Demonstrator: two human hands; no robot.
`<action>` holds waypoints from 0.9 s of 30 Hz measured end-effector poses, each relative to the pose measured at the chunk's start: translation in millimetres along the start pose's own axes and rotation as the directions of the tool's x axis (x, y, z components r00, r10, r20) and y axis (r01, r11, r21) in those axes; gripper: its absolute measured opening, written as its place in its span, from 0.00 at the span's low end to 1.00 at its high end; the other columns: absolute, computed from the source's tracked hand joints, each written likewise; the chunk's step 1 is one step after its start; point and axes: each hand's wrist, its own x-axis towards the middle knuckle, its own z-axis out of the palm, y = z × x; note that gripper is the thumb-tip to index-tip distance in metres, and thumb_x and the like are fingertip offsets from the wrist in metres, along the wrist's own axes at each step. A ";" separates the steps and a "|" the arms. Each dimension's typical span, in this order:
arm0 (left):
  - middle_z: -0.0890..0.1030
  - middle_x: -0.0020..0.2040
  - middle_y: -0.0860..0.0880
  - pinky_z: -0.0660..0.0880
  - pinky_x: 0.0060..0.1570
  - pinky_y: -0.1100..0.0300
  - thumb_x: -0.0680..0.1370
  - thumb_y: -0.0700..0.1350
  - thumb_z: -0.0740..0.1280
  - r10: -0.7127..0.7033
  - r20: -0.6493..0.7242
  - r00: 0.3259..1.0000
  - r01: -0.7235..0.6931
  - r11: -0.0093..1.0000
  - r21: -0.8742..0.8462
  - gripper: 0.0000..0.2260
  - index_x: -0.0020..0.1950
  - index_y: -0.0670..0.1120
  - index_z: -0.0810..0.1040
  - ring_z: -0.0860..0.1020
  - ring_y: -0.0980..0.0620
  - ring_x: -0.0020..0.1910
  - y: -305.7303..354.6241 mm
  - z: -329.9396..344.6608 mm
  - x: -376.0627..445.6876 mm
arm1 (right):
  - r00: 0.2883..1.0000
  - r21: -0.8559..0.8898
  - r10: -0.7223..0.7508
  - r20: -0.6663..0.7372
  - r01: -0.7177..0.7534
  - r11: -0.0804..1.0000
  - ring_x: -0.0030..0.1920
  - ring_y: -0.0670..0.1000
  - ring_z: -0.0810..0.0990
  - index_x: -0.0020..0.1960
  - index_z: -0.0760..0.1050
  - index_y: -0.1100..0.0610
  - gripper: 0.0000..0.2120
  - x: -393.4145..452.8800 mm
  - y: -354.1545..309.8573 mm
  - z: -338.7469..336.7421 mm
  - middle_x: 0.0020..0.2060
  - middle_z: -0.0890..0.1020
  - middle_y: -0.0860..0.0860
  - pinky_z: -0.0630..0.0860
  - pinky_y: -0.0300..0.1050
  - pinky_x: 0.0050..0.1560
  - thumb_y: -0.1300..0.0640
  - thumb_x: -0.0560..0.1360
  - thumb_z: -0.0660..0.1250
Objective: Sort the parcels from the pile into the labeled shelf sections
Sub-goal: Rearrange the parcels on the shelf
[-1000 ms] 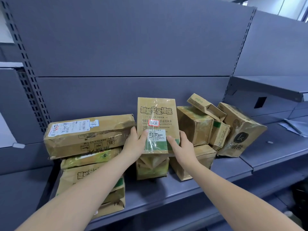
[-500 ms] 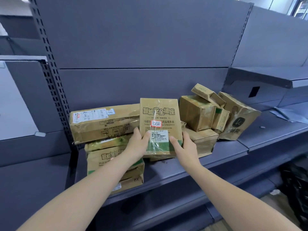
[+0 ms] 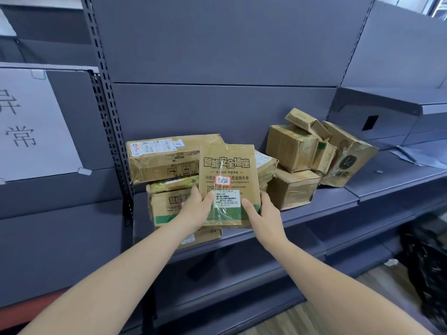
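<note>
I hold one flat parcel (image 3: 227,180) up in both hands (image 3: 197,209) (image 3: 262,215), thumbs pinching its front, near the pile (image 3: 292,151) on the shelf (image 3: 333,204), where most boxes wait unsorted.

Both hands (image 3: 197,209) (image 3: 264,211) extended forward, thumbs up, gripping.

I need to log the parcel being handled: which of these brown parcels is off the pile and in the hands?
The flat upright parcel with the red-edged sticker: left hand and right hand grip its lower edges; the others lie on the shelf.
</note>
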 end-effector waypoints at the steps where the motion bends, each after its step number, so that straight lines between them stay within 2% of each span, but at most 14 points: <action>1: 0.65 0.75 0.49 0.60 0.71 0.52 0.84 0.52 0.55 -0.006 0.004 1.000 0.006 1.000 0.005 0.25 0.78 0.45 0.53 0.63 0.48 0.74 -2.2 -1.1 -2.9 | 1.000 -0.003 0.003 0.005 -0.003 1.000 0.59 0.46 0.77 0.68 0.68 0.48 0.20 -2.7 0.5 1.1 0.57 0.79 0.42 0.76 0.51 0.60 0.44 0.78 0.62; 4: 0.64 0.76 0.49 0.58 0.74 0.47 0.83 0.53 0.55 -0.026 0.003 1.000 0.026 1.000 0.007 0.26 0.78 0.46 0.53 0.59 0.47 0.76 -7.4 -4.6 -10.1 | 1.000 -0.011 -0.001 0.019 0.001 1.000 0.59 0.47 0.76 0.69 0.68 0.49 0.21 -10.0 1.5 2.6 0.58 0.78 0.42 0.76 0.51 0.60 0.44 0.79 0.62; 9: 0.63 0.76 0.48 0.57 0.74 0.48 0.83 0.52 0.55 -0.034 -0.023 0.999 0.035 0.999 0.027 0.26 0.78 0.45 0.53 0.58 0.47 0.76 -6.9 -3.1 -23.9 | 0.999 -0.012 -0.019 0.044 0.020 1.000 0.59 0.47 0.76 0.69 0.67 0.49 0.22 -21.1 1.5 -0.4 0.58 0.78 0.42 0.76 0.52 0.60 0.43 0.78 0.62; 11: 0.63 0.76 0.47 0.59 0.72 0.51 0.83 0.52 0.55 -0.051 -0.039 0.998 0.052 0.998 0.030 0.26 0.78 0.44 0.53 0.61 0.47 0.75 -5.2 -0.4 -32.7 | 0.998 -0.019 -0.023 0.054 0.024 1.000 0.59 0.48 0.76 0.69 0.68 0.50 0.22 -26.0 2.1 -3.7 0.58 0.78 0.43 0.76 0.52 0.59 0.43 0.79 0.62; 17: 0.63 0.76 0.50 0.59 0.72 0.53 0.83 0.53 0.55 -0.099 -0.096 0.990 0.100 0.995 0.007 0.29 0.80 0.45 0.45 0.63 0.48 0.74 -5.3 3.2 -68.2 | 0.995 -0.028 -0.043 0.095 0.046 0.999 0.58 0.48 0.77 0.68 0.68 0.49 0.22 -44.7 5.4 -8.1 0.58 0.79 0.44 0.77 0.53 0.58 0.42 0.78 0.61; 23: 0.66 0.74 0.49 0.64 0.68 0.54 0.83 0.53 0.55 -0.135 -0.174 0.976 0.138 0.990 0.009 0.26 0.78 0.46 0.52 0.66 0.48 0.71 -14.5 -5.5 -109.5 | 0.981 0.020 -0.079 0.177 0.077 0.997 0.58 0.47 0.77 0.67 0.68 0.47 0.21 -71.4 4.6 3.8 0.57 0.79 0.43 0.77 0.52 0.58 0.39 0.77 0.60; 27: 0.70 0.72 0.51 0.66 0.59 0.59 0.83 0.53 0.55 -0.150 -0.270 0.951 0.158 0.987 0.010 0.24 0.78 0.48 0.55 0.70 0.50 0.67 -22.0 -23.0 -139.0 | 0.959 0.047 -0.128 0.254 0.120 0.992 0.57 0.47 0.77 0.67 0.68 0.47 0.21 -87.9 -7.9 19.9 0.57 0.79 0.44 0.77 0.52 0.57 0.39 0.78 0.60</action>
